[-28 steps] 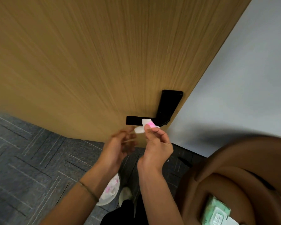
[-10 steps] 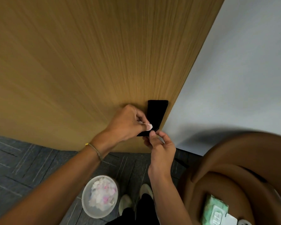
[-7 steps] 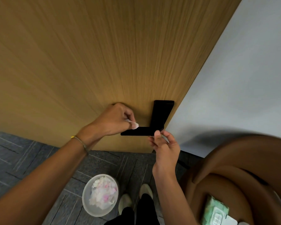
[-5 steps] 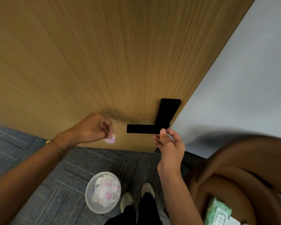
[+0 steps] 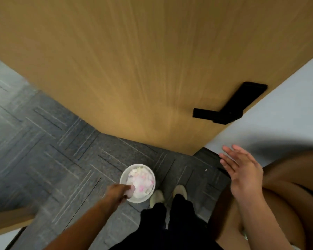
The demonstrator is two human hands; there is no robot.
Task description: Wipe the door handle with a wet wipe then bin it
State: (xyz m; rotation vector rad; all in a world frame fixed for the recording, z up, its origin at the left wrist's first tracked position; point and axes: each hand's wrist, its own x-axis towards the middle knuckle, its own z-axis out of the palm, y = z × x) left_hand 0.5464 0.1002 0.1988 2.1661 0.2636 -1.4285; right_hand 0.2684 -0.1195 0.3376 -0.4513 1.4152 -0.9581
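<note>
- Wet wipe [image 5: 130,191]: a small, crumpled, whitish-pink wad, blurred, at the fingertips of the left hand [image 5: 117,193] right over the near rim of the bin. The fingers look pinched on it, so I judge it is not yet let go; the blur leaves some doubt.
- The round, pale grey plastic bin [image 5: 122,177] stands on the floor just in front of the person's feet, already heaped with white and pink used wipes. It probably sits there so that a wipe can be dropped straight down from the door.
- The left arm reaches down and forward, likely to bring the wipe low over the opening so that it lands inside and not on the carpet.
- The right hand [image 5: 242,170] hangs in the air with palm open and fingers spread, holding nothing, well apart from the bin; it seems merely held out of the way.
- The black, flat lever door handle [image 5: 205,113] on its black back plate sits on the light wooden door [image 5: 134,60] near the door's edge, untouched by either hand, which suggests that the wiping is done and only the binning remains.
- Dark grey patterned carpet tiles [image 5: 52,141] cover the floor around the bin.
</note>
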